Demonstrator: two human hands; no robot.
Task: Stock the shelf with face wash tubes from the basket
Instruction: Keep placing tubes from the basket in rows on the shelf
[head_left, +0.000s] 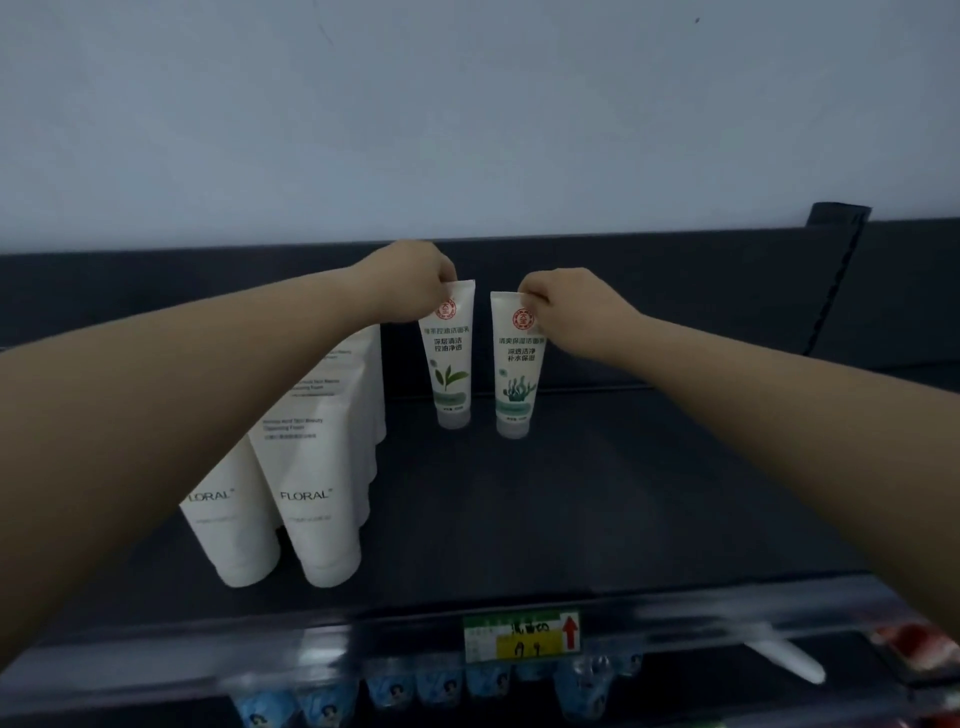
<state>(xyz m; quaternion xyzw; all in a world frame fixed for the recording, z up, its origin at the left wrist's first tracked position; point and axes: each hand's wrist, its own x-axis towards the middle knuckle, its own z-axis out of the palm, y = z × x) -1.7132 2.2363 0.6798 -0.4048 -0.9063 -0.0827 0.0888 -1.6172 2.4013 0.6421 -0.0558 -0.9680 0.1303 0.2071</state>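
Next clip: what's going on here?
A person is stocking a dark shelf. The left hand pinches the top of the leaf tube, and the right hand pinches the top of the seaweed tube. Both tubes are upright, caps down, side by side but apart, near the shelf's back. Rows of white FLORAL tubes stand to their left.

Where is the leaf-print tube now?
Head view, shelf centre: the leaf-print tube is cap-down, left hand pinching its top, between the FLORAL tubes and the seaweed-print tube.
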